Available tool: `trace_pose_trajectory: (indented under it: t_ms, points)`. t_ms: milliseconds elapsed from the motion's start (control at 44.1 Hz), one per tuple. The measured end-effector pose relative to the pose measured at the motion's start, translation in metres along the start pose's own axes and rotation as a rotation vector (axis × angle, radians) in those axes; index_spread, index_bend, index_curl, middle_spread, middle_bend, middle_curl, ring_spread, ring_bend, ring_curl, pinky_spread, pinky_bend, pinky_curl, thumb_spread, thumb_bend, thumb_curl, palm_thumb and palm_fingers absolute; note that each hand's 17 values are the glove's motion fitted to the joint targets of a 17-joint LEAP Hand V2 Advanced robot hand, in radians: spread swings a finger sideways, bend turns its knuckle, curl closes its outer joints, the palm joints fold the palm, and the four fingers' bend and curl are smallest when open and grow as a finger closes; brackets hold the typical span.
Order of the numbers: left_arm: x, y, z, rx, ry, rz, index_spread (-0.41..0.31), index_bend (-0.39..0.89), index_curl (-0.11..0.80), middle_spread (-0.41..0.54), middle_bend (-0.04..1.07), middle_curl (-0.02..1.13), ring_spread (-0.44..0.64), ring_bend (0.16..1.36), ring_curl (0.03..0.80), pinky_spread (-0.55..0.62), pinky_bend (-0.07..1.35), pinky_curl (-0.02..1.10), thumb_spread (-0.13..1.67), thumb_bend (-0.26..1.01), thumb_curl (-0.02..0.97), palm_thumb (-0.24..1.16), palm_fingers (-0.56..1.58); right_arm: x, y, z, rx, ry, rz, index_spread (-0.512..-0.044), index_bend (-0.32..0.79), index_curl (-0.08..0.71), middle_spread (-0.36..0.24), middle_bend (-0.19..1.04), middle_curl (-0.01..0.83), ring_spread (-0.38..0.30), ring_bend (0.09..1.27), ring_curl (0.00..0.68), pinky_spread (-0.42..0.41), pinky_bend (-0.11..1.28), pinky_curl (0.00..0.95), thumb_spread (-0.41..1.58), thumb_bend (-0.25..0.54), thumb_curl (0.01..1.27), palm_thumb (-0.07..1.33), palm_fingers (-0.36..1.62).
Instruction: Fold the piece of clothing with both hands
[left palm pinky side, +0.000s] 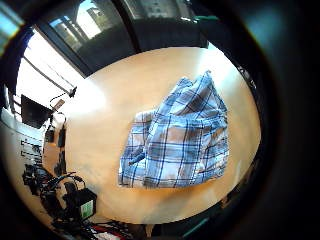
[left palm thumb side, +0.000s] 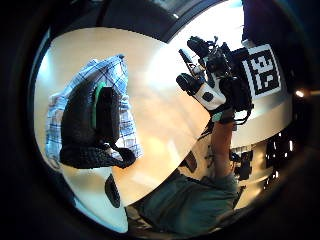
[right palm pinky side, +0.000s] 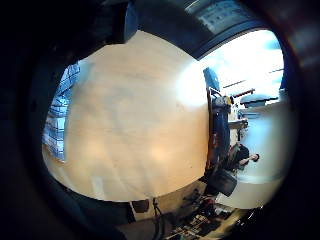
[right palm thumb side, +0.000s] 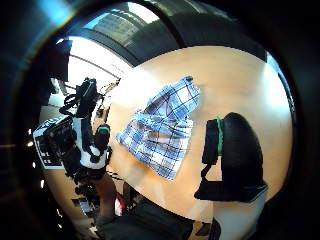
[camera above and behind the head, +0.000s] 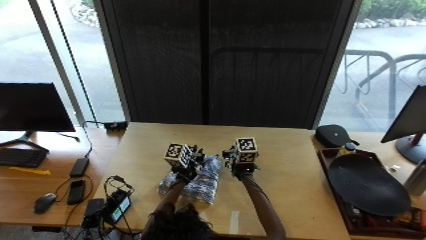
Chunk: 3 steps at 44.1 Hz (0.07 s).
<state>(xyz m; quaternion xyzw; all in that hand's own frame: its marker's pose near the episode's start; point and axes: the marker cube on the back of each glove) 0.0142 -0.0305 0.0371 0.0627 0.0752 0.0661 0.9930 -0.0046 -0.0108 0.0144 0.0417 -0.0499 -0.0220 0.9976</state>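
Plaid shirt (camera above and behind the head: 193, 182) lying bunched, partly folded, on bench (camera above and behind the head: 286, 150). Left hand (camera above and behind the head: 184, 165) hovering over shirt, right hand (camera above and behind the head: 239, 162) just beside shirt; neither gripping anything, finger spread unclear. Likely between folds. Next: pinching shirt edge, both hands, folding over.

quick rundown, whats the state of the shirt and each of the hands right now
plaid shirt: lying rumpled and partly folded on the table, nothing holding it
left hand: raised above the shirt, not touching it, fingers relaxed
right hand: raised over bare table beside the shirt, holding nothing
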Motion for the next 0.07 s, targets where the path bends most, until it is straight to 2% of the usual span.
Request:
trace_pose_trajectory:
  t_ms: [45, 68]
  points:
    - [0.008, 0.0043, -0.003, -0.006, 0.057, 0.016, -0.128, 0.19, 0.427, 0.054, 0.16, 0.32, 0.32, 0.44, 0.299, 0.36, 0.41, 0.33, 1.32, -0.01, 0.317, 0.44, 0.31, -0.0028, 0.0047, -0.0026, -0.008, -0.007, 0.001, -0.31, 0.15, 0.31, 0.012, 0.16, 0.269, 0.113, 0.32, 0.302, 0.239, 0.7, 0.356, 1.37, 0.089, 0.41, 0.69, 0.24]
    - [0.0081, 0.0078, -0.0052, -0.021, 0.035, -0.005, -0.128, 0.19, 0.427, 0.054, 0.16, 0.32, 0.32, 0.44, 0.299, 0.36, 0.41, 0.33, 1.32, -0.01, 0.317, 0.44, 0.31, -0.0043, 0.0065, -0.0037, -0.009, -0.009, 0.0, -0.31, 0.15, 0.31, 0.012, 0.16, 0.269, 0.113, 0.32, 0.303, 0.239, 0.7, 0.356, 1.37, 0.087, 0.41, 0.69, 0.24]
